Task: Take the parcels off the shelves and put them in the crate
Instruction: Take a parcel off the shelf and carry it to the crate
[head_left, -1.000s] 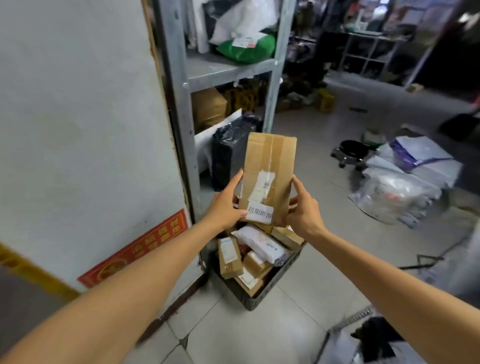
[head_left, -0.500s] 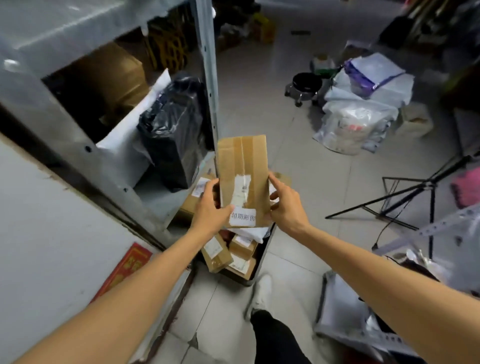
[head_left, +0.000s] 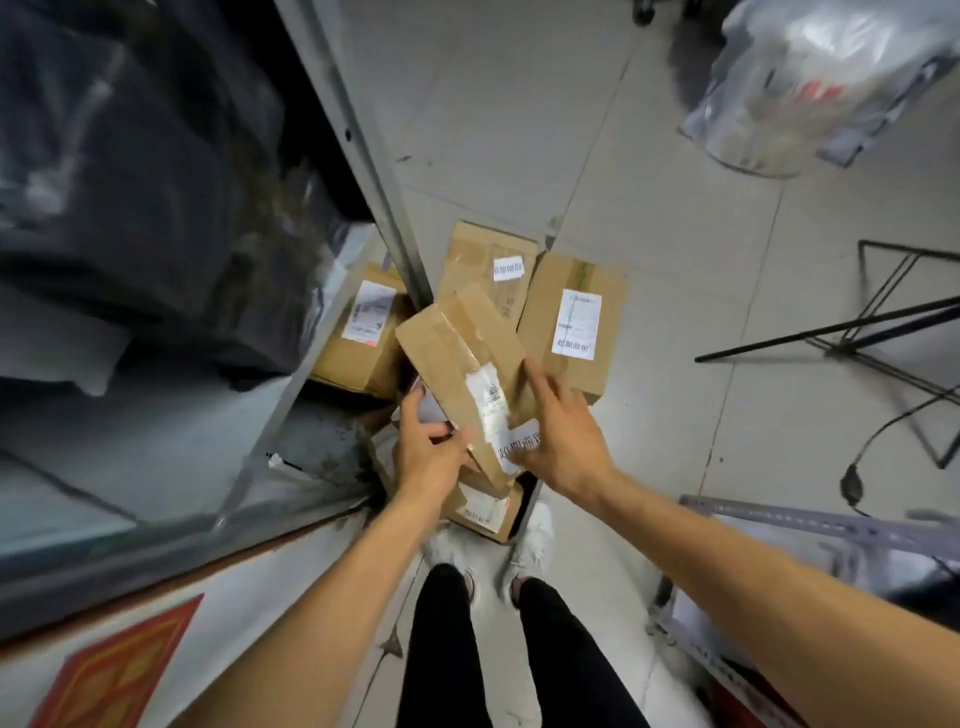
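Left hand (head_left: 431, 460): I see it gripping cardboard parcel (head_left: 460, 353), 7 o'clock edge.
Right hand (head_left: 563, 441): fingers spread, flat on it.
Room: open floor (head_left: 660, 228), 1 o'clock.

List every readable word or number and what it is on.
"超期滞留", partly under the right hand: white sticker on the held long brown cardboard box.
"超期滞留": foot of the white shipping label on the flat brown cardboard box on the floor.
Too blurred: small white sticker on the brown box behind, the shipping label's fine print, red-and-gold sign.
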